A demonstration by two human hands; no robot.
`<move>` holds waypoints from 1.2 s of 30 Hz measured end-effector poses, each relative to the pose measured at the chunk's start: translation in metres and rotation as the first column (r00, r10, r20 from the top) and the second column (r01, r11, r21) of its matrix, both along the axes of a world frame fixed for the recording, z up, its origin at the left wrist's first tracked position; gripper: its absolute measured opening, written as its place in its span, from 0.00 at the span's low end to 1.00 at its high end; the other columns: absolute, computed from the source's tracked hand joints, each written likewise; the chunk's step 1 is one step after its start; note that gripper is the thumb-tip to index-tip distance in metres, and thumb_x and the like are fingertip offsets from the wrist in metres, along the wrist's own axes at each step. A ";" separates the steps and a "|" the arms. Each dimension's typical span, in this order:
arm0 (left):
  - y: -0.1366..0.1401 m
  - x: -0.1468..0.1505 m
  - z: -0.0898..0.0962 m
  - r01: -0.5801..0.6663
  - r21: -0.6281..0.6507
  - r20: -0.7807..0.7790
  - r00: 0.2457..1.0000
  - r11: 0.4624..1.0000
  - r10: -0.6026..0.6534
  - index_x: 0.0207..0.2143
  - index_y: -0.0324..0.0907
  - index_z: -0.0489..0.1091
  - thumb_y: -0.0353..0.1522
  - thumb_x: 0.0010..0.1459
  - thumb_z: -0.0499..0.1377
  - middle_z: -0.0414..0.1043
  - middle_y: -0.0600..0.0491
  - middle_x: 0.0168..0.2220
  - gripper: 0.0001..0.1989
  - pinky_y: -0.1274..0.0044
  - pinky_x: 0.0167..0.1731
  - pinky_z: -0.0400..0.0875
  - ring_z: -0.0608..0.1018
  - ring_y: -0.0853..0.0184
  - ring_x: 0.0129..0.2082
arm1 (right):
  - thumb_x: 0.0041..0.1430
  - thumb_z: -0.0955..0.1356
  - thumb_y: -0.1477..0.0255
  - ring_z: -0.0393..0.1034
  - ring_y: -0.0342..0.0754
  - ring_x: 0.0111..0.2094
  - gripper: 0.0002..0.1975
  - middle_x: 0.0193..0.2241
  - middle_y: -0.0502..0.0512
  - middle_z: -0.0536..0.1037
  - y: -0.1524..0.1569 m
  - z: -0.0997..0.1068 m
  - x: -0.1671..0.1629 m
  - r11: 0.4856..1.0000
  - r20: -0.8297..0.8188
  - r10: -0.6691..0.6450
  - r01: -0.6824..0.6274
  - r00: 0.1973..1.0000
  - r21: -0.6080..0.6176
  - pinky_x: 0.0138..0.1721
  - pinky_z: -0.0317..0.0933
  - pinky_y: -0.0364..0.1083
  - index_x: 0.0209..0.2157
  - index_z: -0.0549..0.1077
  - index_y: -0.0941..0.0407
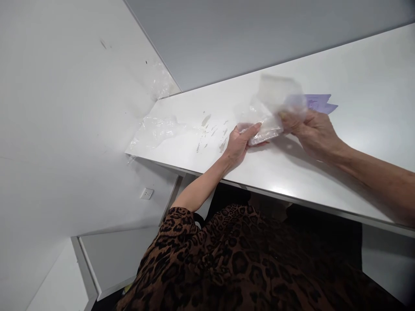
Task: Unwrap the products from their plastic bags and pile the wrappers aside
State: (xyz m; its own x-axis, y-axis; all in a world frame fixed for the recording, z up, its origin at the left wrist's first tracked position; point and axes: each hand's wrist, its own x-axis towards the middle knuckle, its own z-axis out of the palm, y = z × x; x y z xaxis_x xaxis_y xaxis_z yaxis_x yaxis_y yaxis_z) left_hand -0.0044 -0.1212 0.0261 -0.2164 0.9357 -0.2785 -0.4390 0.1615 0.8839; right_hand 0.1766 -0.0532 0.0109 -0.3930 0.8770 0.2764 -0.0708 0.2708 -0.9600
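Note:
Above the white desk, my left hand is closed on a clear plastic bag, with the thumb pressed on top. My right hand pinches a translucent, whitish sheet or bag at the plastic bag's right side. That whitish piece is smeared by motion, so I cannot tell if it is part of the clear bag. Behind my right hand lies a purple paper with notched ends, partly covered.
Crumpled clear plastic lies at the desk's left end against the wall. Grey worn marks show on the desktop. A grey panel rises behind the desk. A wall socket sits below the desk's left end.

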 end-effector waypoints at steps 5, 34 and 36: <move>-0.001 -0.001 0.003 0.046 0.008 0.142 0.989 0.999 -0.047 0.50 0.44 0.76 0.37 0.61 0.72 0.81 0.49 0.53 0.17 0.59 0.53 0.85 0.82 0.54 0.60 | 0.66 0.76 0.63 0.75 0.56 0.52 0.10 0.50 0.60 0.80 0.015 -0.006 -0.006 0.890 -0.321 -0.157 -0.006 0.934 -0.455 0.51 0.77 0.58 0.42 0.77 0.53; -0.003 0.022 0.005 0.045 0.138 0.040 0.998 0.989 -0.051 0.53 0.46 0.75 0.23 0.50 0.77 0.81 0.49 0.56 0.30 0.66 0.68 0.71 0.79 0.60 0.65 | 0.57 0.78 0.50 0.77 0.59 0.48 0.21 0.42 0.58 0.79 0.006 0.004 -0.006 0.960 -0.227 -0.134 0.069 0.965 -0.272 0.53 0.78 0.65 0.36 0.72 0.51; 0.006 0.016 0.006 -0.054 0.097 0.106 0.993 0.994 0.043 0.48 0.41 0.77 0.26 0.60 0.70 0.83 0.47 0.51 0.14 0.65 0.66 0.73 0.80 0.59 0.64 | 0.54 0.79 0.52 0.77 0.56 0.46 0.20 0.41 0.55 0.78 0.003 0.006 -0.006 0.962 -0.246 -0.096 0.027 0.965 -0.270 0.54 0.79 0.63 0.36 0.74 0.51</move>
